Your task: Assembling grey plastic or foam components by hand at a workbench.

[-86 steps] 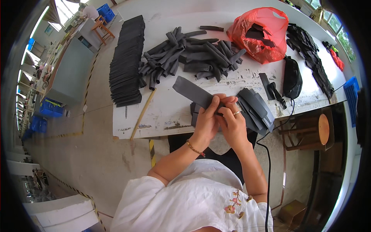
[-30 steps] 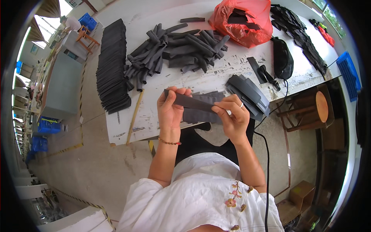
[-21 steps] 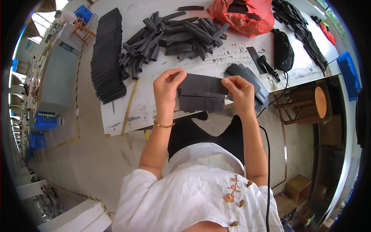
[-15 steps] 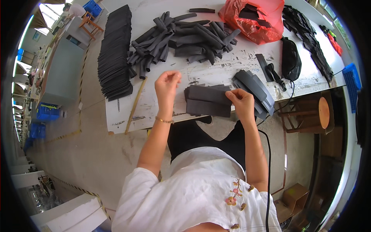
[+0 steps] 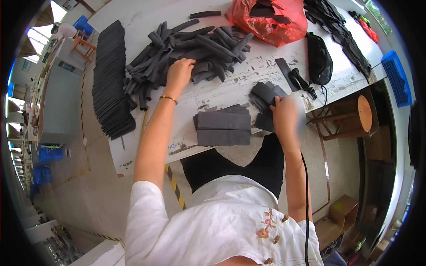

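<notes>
Left hand [image 5: 179,73] reaches far out onto the heap of dark rolled pieces [image 5: 195,44]. Its fingers are curled into the heap; whether they grip a piece cannot be told. Right hand [image 5: 287,119] is blurred and rests on a fanned stack of dark flat pieces [image 5: 265,95] near the table [image 5: 248,77] edge; its grip is unclear. The hands are well apart. Between them lies a folded grey stack [image 5: 223,127], untouched. A long pile of flat pieces [image 5: 111,80] lines the left side. The red bag [image 5: 270,22] is cut off at the upper rim.
</notes>
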`<state>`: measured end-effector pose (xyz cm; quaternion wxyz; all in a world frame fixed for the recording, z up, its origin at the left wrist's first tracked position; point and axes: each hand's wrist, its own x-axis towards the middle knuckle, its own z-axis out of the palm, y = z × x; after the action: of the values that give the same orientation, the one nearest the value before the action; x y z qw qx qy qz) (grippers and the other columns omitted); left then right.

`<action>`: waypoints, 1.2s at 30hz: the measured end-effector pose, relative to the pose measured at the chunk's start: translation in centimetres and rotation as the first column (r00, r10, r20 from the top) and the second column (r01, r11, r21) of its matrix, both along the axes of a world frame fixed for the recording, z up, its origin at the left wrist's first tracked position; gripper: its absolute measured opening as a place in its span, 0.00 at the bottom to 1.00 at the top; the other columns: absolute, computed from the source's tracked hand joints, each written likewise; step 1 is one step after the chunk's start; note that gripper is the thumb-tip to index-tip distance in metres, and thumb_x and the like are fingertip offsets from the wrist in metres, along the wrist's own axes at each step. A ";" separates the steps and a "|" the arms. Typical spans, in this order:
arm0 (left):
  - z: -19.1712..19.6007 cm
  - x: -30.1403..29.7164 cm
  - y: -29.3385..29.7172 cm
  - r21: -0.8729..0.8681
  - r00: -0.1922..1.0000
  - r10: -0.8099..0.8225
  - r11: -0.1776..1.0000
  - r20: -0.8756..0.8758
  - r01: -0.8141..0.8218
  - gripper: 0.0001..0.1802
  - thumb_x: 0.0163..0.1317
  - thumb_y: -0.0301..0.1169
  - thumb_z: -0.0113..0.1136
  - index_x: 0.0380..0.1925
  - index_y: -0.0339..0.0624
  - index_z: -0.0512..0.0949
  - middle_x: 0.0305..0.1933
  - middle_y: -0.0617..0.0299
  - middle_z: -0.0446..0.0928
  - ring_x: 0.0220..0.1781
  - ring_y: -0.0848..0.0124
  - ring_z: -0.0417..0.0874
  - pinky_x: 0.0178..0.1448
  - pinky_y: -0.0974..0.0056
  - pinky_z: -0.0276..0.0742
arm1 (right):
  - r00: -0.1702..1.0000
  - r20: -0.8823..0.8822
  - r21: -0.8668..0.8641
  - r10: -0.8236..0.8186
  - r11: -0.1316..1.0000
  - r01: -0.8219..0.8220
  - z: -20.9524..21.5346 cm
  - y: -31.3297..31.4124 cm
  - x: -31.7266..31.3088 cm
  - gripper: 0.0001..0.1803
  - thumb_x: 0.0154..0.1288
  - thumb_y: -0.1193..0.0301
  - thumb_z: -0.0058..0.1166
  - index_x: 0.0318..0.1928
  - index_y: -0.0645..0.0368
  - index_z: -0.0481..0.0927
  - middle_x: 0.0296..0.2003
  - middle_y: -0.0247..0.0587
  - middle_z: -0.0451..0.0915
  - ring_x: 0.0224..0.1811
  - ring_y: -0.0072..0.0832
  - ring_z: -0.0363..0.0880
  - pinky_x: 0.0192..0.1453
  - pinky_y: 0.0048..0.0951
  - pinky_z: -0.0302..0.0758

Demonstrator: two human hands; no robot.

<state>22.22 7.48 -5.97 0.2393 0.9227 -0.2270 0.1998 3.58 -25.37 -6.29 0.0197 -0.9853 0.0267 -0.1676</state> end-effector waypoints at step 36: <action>3.2 -14.7 2.0 -0.725 0.700 -0.635 -0.306 -0.328 -0.617 0.10 0.64 0.23 0.59 0.44 0.32 0.76 0.43 0.55 0.80 0.48 0.64 0.82 0.61 0.53 0.79 | 0.990 -0.008 0.024 0.141 0.990 -0.141 -1.0 -1.7 1.1 0.14 0.59 0.76 0.55 0.46 0.66 0.75 0.41 0.50 0.75 0.47 0.47 0.73 0.50 0.43 0.71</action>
<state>7.52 9.47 -2.74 0.9415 0.2916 0.1443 -0.0877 4.66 -27.10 -7.25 0.0429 -0.9852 -0.0408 -0.1609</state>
